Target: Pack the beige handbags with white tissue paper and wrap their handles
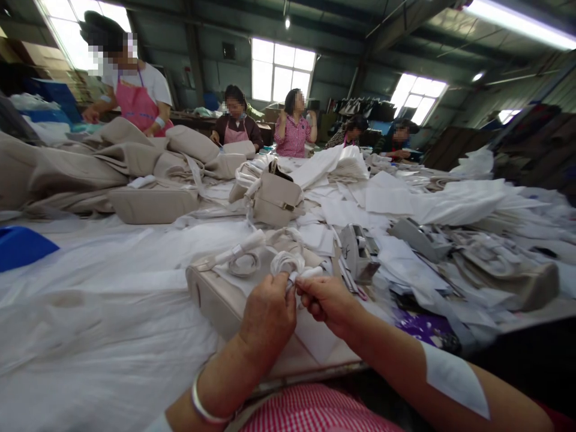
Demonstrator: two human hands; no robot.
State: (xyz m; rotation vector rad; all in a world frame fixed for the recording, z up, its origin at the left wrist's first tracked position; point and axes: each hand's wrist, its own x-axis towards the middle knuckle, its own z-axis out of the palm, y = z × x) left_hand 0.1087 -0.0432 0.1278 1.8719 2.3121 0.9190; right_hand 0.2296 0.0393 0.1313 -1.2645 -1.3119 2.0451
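Observation:
A beige handbag [216,294] lies flat on the table edge right in front of me. Its strap, wrapped in white paper [288,263], loops over the bag's top. My left hand [267,315] is closed around the wrapped strap near its end. My right hand [326,300] pinches the same white-wrapped piece from the right, fingers curled. The two hands touch each other over the bag. A silver bangle [202,408] sits on my left wrist.
White cloth [90,312] covers the table at left. Another beige bag [274,198] stands behind, with a pile of beige bags [90,168] at far left. Loose white paper and bag parts [427,216] litter the right. Several people work at the far side.

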